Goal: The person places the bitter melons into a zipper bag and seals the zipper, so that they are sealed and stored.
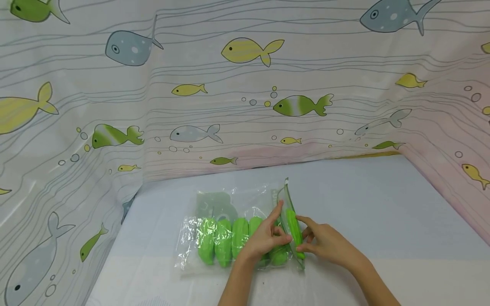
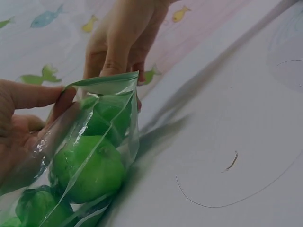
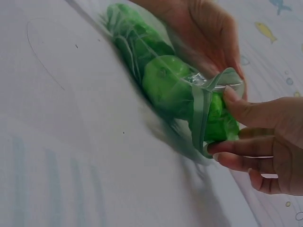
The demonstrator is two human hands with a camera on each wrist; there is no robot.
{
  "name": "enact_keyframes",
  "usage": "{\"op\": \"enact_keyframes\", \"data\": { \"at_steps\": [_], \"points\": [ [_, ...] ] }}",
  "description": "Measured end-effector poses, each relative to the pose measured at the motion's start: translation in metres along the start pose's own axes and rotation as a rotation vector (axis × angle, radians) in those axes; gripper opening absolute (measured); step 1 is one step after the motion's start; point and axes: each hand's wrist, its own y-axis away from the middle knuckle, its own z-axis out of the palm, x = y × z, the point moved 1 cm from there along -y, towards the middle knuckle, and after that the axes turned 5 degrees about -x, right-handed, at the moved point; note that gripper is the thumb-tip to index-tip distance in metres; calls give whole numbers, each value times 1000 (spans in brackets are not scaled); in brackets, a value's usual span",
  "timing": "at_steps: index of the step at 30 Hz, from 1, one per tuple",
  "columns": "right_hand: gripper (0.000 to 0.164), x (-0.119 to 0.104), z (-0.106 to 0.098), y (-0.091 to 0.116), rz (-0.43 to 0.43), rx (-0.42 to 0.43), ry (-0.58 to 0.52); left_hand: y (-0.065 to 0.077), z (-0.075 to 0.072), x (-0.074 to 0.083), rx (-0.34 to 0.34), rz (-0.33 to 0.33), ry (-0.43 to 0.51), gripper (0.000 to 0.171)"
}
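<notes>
A clear zip bag (image 1: pixel 191 263) lies on the table with several long, ridged, cucumber-like green vegetables (image 1: pixel 206 242) side by side inside it. Its zip mouth faces right and gapes. My left hand (image 1: pixel 264 240) is over the bag's right part, its fingers at the rim, holding the mouth apart. At that mouth, my right hand (image 1: pixel 329 244) grips one green vegetable (image 1: pixel 294 231) between thumb and fingers. In the right wrist view this green vegetable (image 3: pixel 215 118) sits within the zip rim (image 3: pixel 201 118). Part of the bag's contents is hidden behind my left hand.
A grey-green printed shape (image 1: pixel 216 204) shows at the bag's upper left. The white tabletop (image 1: pixel 383 204) ends at a fish-patterned curtain (image 1: pixel 252 127) behind and on both sides. A thin dark hair (image 2: pixel 213 205) lies on the surface.
</notes>
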Motion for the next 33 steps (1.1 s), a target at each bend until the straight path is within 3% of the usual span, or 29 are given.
{"op": "enact_keyframes", "data": {
  "at_steps": [9,14,20,33],
  "points": [
    [67,-1,-5,1,-73,11,-21,-1,-1,-1,-1,-20,23,93],
    [72,-1,1,-2,-74,-14,-48,0,-1,0,3,-23,24,94],
    [71,-1,9,-6,-56,7,13,0,1,0,6,-10,27,93],
    [50,-6,22,-13,-35,45,83,0,2,0,-9,-32,32,94]
  ]
}}
